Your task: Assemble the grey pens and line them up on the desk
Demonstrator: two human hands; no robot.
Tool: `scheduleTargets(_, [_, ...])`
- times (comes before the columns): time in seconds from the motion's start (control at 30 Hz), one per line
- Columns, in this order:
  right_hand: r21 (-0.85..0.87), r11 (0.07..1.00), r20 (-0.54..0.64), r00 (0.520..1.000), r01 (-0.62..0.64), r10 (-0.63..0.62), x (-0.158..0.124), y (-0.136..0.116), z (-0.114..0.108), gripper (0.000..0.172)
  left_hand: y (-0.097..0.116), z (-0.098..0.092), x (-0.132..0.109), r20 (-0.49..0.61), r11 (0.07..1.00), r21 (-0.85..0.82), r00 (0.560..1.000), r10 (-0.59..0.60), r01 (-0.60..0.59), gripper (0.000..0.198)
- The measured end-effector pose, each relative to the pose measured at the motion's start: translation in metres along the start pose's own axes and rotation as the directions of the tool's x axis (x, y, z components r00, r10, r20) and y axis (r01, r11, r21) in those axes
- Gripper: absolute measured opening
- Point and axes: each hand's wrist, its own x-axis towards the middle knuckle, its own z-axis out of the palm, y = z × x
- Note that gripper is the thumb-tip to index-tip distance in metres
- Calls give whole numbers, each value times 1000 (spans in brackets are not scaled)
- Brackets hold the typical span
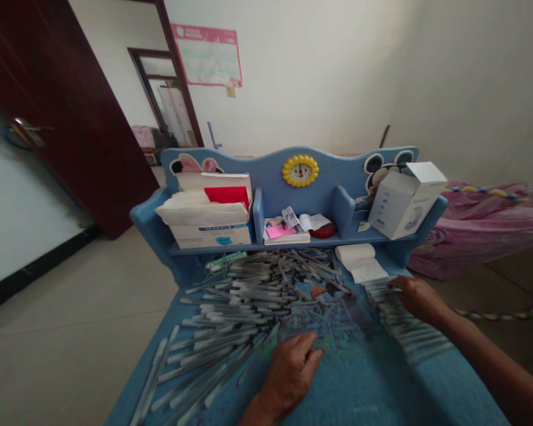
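My left hand [291,370] rests low over the middle of the blue desk, its fingers curled together; whatever they may hold is hidden. Just beyond it lie small clear plastic pieces [322,313], scattered and too fine to name. A large heap of pens [244,313] with pale translucent barrels and dark ends spreads to its left. My right hand [417,299] is at the right side, fingertips pinched above a row of similar pens [408,322] laid side by side. That row is blurred, and I cannot make out what is between those fingers.
The desk [355,390] has a raised shelf behind, with a mask box [213,234], small papers [286,231], a yellow clock [300,171] and a white carton [406,198]. A paper roll [355,255] lies below the shelf. Pink cloth [484,231] hangs at right.
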Motion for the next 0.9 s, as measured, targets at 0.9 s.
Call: scheduleTargets(0.9, [67, 986, 199, 971, -152, 136, 97, -122, 6, 23, -7, -5, -1, -129, 998, 50, 991, -20, 27, 15])
